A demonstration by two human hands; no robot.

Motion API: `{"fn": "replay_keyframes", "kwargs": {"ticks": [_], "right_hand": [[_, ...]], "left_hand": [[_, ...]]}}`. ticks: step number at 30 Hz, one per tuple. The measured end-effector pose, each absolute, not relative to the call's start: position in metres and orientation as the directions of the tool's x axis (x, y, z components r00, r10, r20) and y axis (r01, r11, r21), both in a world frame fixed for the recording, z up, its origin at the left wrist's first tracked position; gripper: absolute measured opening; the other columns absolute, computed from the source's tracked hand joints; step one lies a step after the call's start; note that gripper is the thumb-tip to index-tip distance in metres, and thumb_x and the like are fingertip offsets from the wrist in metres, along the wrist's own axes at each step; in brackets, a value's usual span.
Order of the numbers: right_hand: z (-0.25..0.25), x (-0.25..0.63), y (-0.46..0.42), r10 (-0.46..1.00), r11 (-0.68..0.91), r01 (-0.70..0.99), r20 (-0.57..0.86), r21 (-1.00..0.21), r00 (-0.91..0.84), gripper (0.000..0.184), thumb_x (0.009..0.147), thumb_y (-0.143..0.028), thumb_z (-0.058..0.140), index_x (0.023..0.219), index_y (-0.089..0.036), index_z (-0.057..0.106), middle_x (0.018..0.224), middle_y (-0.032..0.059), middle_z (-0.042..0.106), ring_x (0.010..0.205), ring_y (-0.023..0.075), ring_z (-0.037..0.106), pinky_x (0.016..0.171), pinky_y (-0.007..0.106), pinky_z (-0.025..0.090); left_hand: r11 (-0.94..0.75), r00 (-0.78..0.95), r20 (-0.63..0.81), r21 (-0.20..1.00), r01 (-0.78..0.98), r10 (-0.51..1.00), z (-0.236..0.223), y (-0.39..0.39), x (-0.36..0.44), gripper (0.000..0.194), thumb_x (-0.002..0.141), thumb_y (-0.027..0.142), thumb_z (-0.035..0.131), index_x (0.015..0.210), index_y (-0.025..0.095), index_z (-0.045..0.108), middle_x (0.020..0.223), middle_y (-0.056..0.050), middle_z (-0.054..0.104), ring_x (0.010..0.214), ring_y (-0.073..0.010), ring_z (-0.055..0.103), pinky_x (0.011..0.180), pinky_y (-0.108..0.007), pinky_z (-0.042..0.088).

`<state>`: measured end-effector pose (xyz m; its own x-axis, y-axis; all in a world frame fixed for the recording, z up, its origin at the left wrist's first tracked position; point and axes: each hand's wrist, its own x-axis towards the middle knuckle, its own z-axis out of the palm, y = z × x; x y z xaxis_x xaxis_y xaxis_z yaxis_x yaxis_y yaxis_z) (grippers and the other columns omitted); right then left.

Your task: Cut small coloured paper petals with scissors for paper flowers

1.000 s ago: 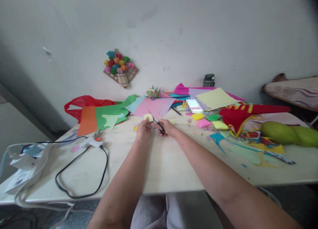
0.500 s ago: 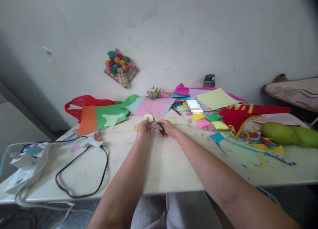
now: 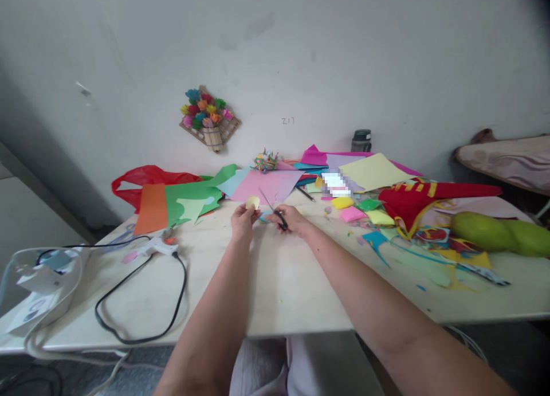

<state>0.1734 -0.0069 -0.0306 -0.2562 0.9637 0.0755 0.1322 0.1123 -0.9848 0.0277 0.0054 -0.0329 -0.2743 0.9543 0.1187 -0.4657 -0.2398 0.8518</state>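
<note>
The left hand is pinching a yellow piece, the right hand is gripping scissors; trimming is seemingly occupying both, probably needing the piece turned towards the blades

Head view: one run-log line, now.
left hand: holds pale yellow piece | right hand: holds scissors | blades: apart from piece | beyond: pink sheet

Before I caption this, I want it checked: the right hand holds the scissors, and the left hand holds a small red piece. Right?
Red is wrong: the head view shows the small piece in the left hand is pale yellow. The right hand does hold the scissors.
</note>
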Motion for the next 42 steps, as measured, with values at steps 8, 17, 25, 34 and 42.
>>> {"fn": "replay_keyframes", "kwargs": {"ticks": [8, 17, 25, 34, 42], "right_hand": [[-0.022, 0.183, -0.002, 0.984, 0.175, -0.091, 0.178, -0.98, -0.026, 0.038, 0.055, -0.026, 0.075, 0.079, -0.017, 0.047, 0.053, -0.007, 0.054, 0.047, 0.0086, 0.053, 0.046, 0.019, 0.041], [-0.022, 0.186, 0.001, 0.982, 0.184, -0.098, 0.188, -0.978, -0.028, 0.036, 0.051, -0.022, 0.072, 0.079, -0.017, 0.049, 0.051, -0.0085, 0.05, 0.046, 0.0072, 0.048, 0.046, 0.019, 0.039], [-0.026, 0.182, 0.002, 0.972, 0.236, -0.049, 0.235, -0.971, 0.03, 0.034, 0.052, -0.024, 0.069, 0.08, -0.018, 0.049, 0.054, -0.0075, 0.051, 0.048, 0.0082, 0.049, 0.045, 0.019, 0.039], [-0.02, 0.18, -0.003, 0.992, 0.124, -0.001, 0.123, -0.992, 0.024, 0.031, 0.06, -0.023, 0.072, 0.08, -0.018, 0.048, 0.053, -0.0057, 0.055, 0.04, 0.008, 0.051, 0.036, 0.017, 0.035], [-0.022, 0.182, -0.007, 0.985, 0.061, 0.039, 0.054, -0.997, -0.161, 0.032, 0.064, -0.026, 0.073, 0.082, -0.015, 0.05, 0.05, -0.0033, 0.057, 0.038, 0.008, 0.051, 0.028, 0.014, 0.026]], "left_hand": [[-0.14, 0.022, 0.148, 0.967, -0.211, 0.989, -0.028, -0.002, 0.028, 0.019, 0.053, 0.016, 0.073, 0.069, 0.012, 0.064, 0.053, 0.0, 0.058, 0.043, -0.0073, 0.049, 0.046, -0.02, 0.043], [-0.085, 0.217, 0.116, 0.985, -0.148, 0.969, -0.03, -0.004, 0.028, 0.016, 0.053, 0.016, 0.074, 0.064, 0.012, 0.063, 0.053, -0.001, 0.056, 0.041, -0.0061, 0.046, 0.043, -0.019, 0.038], [-0.038, 0.133, 0.069, 0.974, -0.222, 0.989, -0.03, -0.007, 0.035, 0.027, 0.048, 0.023, 0.079, 0.057, 0.013, 0.056, 0.057, -0.002, 0.059, 0.048, -0.0094, 0.054, 0.046, -0.019, 0.043], [-0.116, -0.046, 0.107, 0.949, -0.293, 0.993, -0.035, 0.002, 0.032, 0.029, 0.059, 0.024, 0.074, 0.077, 0.013, 0.055, 0.065, -0.005, 0.067, 0.058, -0.0157, 0.065, 0.058, -0.025, 0.05], [-0.101, -0.087, 0.07, 0.9, -0.423, 0.994, -0.033, 0.002, 0.028, 0.022, 0.062, 0.02, 0.073, 0.074, 0.011, 0.055, 0.069, -0.008, 0.067, 0.065, -0.0177, 0.067, 0.063, -0.026, 0.051]]}}
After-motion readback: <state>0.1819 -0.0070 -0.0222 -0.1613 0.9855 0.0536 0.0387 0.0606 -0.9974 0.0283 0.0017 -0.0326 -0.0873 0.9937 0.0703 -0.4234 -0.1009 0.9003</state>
